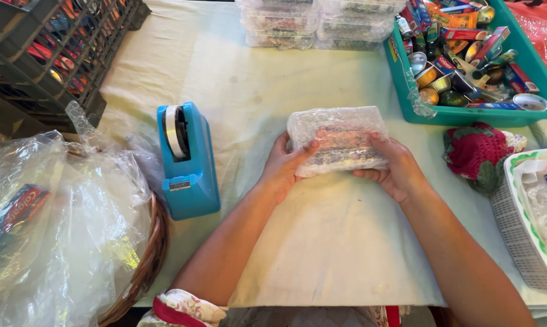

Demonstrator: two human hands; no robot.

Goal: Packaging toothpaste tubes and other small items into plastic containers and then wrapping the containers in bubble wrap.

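A bubble-wrapped packet (340, 140), long axis running left to right, sits gripped at its ends between the left hand (283, 166) and right hand (394, 166), fingers curled closed around it, just above the cloth-covered surface (322, 242) beside a blue tape dispenser (187, 160).

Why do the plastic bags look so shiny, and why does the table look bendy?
In the head view, daylight bounces off the crinkled clear bags at the left, making white glare patches. The bubble-wrapped package held by the left hand and right hand glints softly too. The wide lens curves the table edges. Shadows are faint, and the middle looks sharp.
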